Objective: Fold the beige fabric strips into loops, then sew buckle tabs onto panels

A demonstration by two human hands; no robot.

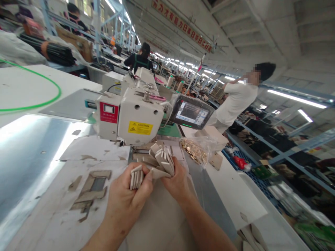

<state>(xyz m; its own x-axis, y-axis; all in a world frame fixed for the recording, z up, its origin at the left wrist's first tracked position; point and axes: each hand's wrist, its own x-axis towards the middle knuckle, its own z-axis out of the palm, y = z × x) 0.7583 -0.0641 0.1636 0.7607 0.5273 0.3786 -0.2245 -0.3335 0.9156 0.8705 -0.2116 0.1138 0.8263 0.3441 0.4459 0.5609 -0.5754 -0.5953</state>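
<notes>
My left hand (128, 198) grips a small stack of beige strips (136, 177), pinched together on edge. My right hand (176, 183) holds a fanned bunch of similar beige folded pieces (161, 160), and the two hands nearly meet. Both hands are just in front of the white head of an industrial sewing machine (133, 118). Below them lies a sheet of stained white paper (54, 209) with cut-out shapes on it. A clear plastic bag of small gold metal parts (193, 150) lies to the right of the hands.
A touchscreen control panel (190, 111) stands right of the machine. A co-worker in a white shirt (237, 101) stands beyond it, and another person (140, 59) works further back. A green cable (31, 101) lies on the white table at left. Blue crates and shelves line the right.
</notes>
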